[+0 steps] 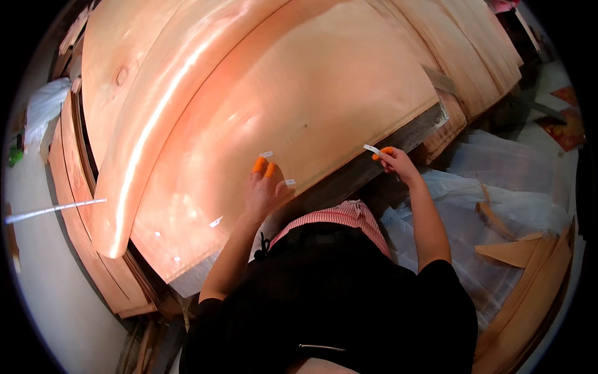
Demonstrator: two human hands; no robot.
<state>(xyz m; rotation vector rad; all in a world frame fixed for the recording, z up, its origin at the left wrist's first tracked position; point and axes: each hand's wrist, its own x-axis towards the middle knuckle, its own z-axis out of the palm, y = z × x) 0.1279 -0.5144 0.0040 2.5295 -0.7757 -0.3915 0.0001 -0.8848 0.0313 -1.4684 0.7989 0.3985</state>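
Note:
My left hand point(260, 194) rests on a broad, pale wood veneer sheet point(324, 93), fingers stretched out. Orange finger covers point(264, 167) sit on two of its fingers. Just past the fingertips lies a small white slip point(266, 154), and a second white slip point(289, 182) is beside the thumb. At the sheet's near right edge, my right hand point(397, 163) is closed in a pinch on a slim white strip point(372, 149) that points left over the wood. Orange covers show on its fingers too. Whether the strip is paper or a tool is unclear.
More white scraps point(216, 222) lie on the sheet's near left. A curled veneer sheet point(156, 131) arches along its left side. A thin marked strip point(56, 209) juts out at far left. To the right are clear plastic sheeting point(448, 206) and veneer offcuts point(511, 252).

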